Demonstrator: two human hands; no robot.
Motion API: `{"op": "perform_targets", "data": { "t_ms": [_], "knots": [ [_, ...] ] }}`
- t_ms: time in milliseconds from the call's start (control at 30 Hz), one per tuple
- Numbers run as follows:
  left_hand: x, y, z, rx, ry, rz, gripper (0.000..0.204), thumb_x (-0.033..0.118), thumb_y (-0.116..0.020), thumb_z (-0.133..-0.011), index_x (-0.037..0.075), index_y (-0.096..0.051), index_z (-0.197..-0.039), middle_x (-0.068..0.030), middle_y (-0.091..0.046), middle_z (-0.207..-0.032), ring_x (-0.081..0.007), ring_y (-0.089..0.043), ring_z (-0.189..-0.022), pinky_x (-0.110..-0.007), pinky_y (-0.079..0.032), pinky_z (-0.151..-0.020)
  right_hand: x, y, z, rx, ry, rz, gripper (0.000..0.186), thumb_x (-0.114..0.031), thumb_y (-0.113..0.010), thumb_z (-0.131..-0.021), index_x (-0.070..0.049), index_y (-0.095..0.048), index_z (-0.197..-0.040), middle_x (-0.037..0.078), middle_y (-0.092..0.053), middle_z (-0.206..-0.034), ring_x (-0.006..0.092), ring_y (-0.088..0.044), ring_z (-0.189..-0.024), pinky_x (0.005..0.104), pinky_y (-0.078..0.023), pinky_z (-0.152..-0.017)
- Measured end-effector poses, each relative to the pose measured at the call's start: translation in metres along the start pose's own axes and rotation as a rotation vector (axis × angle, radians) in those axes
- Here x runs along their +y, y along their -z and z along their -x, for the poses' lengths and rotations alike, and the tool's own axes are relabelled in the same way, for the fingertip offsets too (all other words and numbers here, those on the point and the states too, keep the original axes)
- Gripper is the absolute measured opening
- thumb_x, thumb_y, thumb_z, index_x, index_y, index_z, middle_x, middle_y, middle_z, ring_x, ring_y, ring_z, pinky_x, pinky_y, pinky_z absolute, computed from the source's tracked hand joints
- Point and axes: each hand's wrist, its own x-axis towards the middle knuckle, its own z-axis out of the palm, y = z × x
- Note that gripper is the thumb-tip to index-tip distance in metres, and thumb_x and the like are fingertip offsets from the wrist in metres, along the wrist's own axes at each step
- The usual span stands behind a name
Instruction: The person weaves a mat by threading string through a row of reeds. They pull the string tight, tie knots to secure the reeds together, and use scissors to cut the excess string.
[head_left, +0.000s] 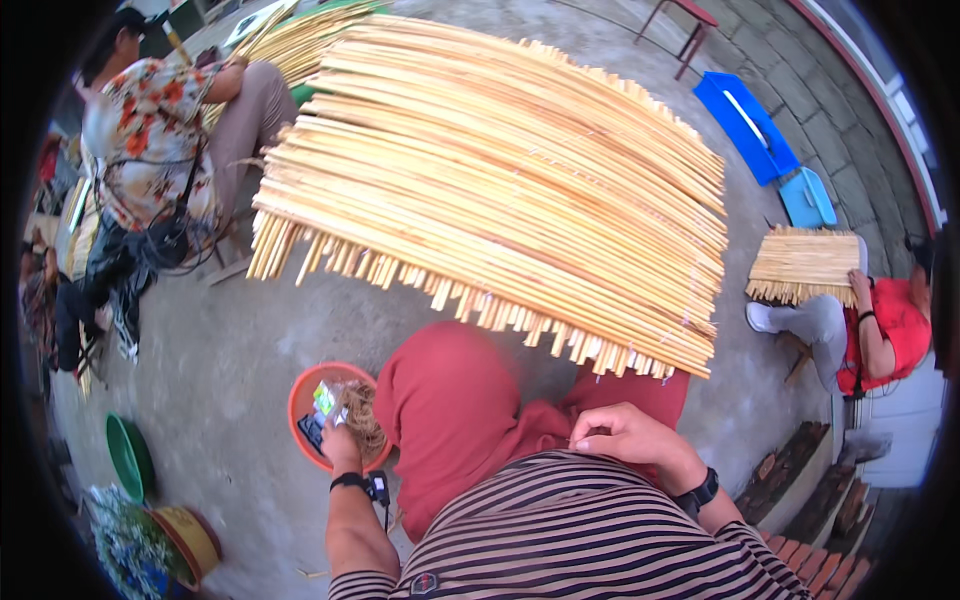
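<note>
My left hand (341, 445) reaches down into an orange basin (296, 392) on the ground beside my left knee. In the basin lie a tangle of tan fibre (362, 418), a green-and-white plastic packet (323, 398) and a dark object (309, 432). The hand is at the packet and the dark object; its fingertips are too small to read. My right hand (625, 434) rests over my lap, thumb and forefinger pinched together; anything between them is too fine to make out. A large mat of pale reed stalks (500, 190) stretches in front of my knees, its near edge uneven.
A person in a flowered shirt (150, 130) sits at the far left by more stalks (300, 40). At right, a person in red (895, 325) holds a smaller mat (805, 262). Blue bins (745, 125), a green basin (128, 458), a potted plant (135, 540) and a red stool (690, 12) stand around.
</note>
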Motion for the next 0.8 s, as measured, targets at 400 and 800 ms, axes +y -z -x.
{"op": "perform_targets", "data": {
  "t_ms": [400,800],
  "knots": [
    [0.015,0.138,0.025,0.006,0.157,0.648,0.012,0.011,-0.065,-0.082,0.004,-0.06,-0.074,-0.0092,-0.064,-0.079,-0.0185,-0.06,-0.061,-0.028,-0.047,-0.05,0.012,0.015,-0.008,-0.059,0.301,0.279,0.015,-0.02,-0.057,-0.089,-0.005,-0.059,-0.089,0.007,-0.062,-0.077,0.0157,-0.06,-0.076,0.0311,-0.046,-0.07],
    [0.153,0.357,0.104,-0.021,-0.408,1.845,0.009,0.015,-0.05,-0.096,0.008,-0.051,-0.092,0.0017,-0.038,-0.057,-0.0071,-0.031,-0.044,-0.02,-0.029,-0.039,0.02,0.007,0.007,-0.036,0.32,0.166,0.009,-0.01,-0.062,-0.084,-0.001,-0.062,-0.086,0.005,-0.063,-0.074,0.0107,-0.058,-0.07,0.0262,-0.046,-0.064]
  ]
}}
